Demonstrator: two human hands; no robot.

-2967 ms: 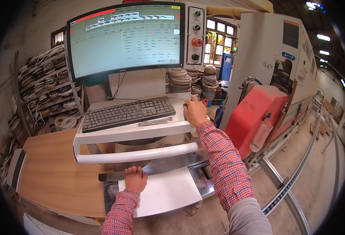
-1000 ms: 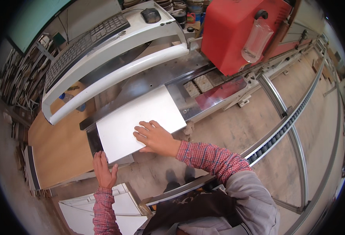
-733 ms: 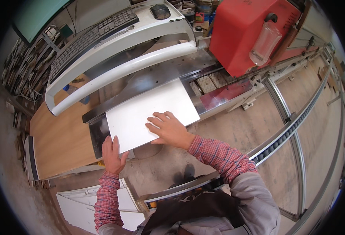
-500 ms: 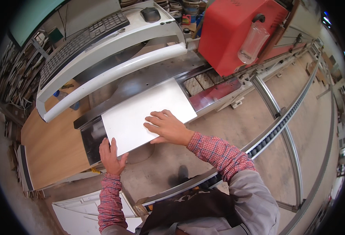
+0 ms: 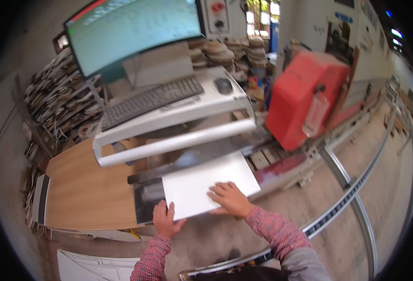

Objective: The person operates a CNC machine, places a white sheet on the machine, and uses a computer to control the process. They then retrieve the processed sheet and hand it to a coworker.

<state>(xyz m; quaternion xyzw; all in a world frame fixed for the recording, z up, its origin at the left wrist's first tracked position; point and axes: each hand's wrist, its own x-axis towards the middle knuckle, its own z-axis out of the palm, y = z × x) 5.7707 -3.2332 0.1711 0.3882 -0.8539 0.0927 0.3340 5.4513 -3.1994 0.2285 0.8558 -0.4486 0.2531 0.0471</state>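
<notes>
A white rectangular panel (image 5: 202,180) lies flat on the dark metal bed (image 5: 149,194) of a machine. My right hand (image 5: 231,199) rests on its near right part, fingers spread over the top face and thumb at the near edge. At the near left corner is my left hand (image 5: 165,219), its fingers stretched out along the panel's left end and its thumb apart, by the near edge. Both hands are open, and neither is wrapped around the panel.
A red machine cover (image 5: 302,100) stands right of the panel. Beyond it are a white rail (image 5: 183,143), a keyboard (image 5: 152,100), a mouse (image 5: 223,85) and a monitor (image 5: 136,35). A brown board (image 5: 89,187) lies left; a curved roller track (image 5: 351,192) runs right.
My view has tilted up, bringing the monitor screen and stacked coils into sight. Both hands keep about the same places on the panel, which lies much as before against the bed.
</notes>
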